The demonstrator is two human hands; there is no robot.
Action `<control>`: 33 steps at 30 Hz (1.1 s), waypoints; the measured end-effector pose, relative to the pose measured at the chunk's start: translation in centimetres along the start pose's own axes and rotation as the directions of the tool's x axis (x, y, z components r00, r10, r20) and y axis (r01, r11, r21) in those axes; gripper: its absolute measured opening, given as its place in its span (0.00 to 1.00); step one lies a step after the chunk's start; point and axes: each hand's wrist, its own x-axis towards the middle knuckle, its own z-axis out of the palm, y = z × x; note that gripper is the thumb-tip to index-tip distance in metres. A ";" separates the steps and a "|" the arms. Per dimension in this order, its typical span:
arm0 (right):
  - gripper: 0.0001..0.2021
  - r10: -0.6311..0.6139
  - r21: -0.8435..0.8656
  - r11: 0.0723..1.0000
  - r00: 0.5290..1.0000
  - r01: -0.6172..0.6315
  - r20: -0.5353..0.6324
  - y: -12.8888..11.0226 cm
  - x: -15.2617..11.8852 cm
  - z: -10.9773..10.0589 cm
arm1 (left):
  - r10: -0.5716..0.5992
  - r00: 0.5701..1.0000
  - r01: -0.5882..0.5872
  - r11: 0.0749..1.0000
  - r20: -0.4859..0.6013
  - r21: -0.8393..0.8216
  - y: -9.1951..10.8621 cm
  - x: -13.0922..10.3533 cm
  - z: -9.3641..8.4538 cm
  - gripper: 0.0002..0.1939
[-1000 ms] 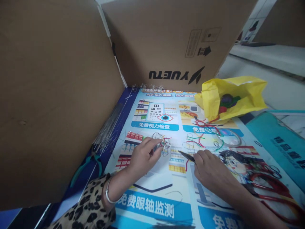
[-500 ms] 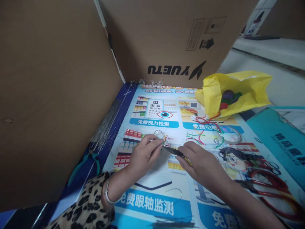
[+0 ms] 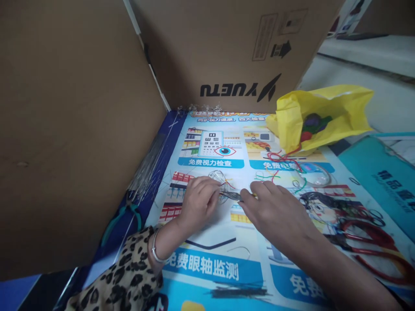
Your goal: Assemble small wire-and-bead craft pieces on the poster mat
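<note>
Wire tangle held between two hands, as I view it remotely through the head camera. The wire tangle (image 3: 218,175), my landmark, lies just beyond the fingertips of the left hand (image 3: 200,202), which are pinched closed on its near edge; the exact grip is hidden. The right hand (image 3: 275,211), farther off to its right, is curled shut around a pointed tool (image 3: 232,196). The tool's long axis runs roughly sideways, its tip aimed left at the tangle's near side; I cannot tell whether its blades are parted. No object stands between right hand and tangle except this tool, though the left fingers mask the meeting point. Right of the tangle lie coloured threads (image 3: 274,156) and, farther, red-handled scissors (image 3: 369,250); beyond it to the right, a yellow bag (image 3: 343,119); left of it, straight wires (image 3: 147,168) and teal-handled pliers (image 3: 112,226).
</note>
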 end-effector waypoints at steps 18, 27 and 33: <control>0.12 0.072 0.097 0.993 0.993 -0.062 -0.097 1.2 -0.1 0.2 | 0.047 0.999 -0.047 0.998 -0.010 -0.040 -0.2 -0.2 -0.1 0.06; 0.11 0.018 0.148 0.989 0.995 -0.003 -0.101 1.5 -0.3 1.1 | 0.078 0.997 -0.078 0.995 0.003 -0.060 -0.3 -0.2 -0.1 0.06; 0.11 -0.047 0.151 0.986 0.987 0.070 -0.151 1.9 -0.5 1.8 | 0.073 0.997 -0.073 0.991 -0.007 -0.110 -0.4 -0.3 -0.2 0.06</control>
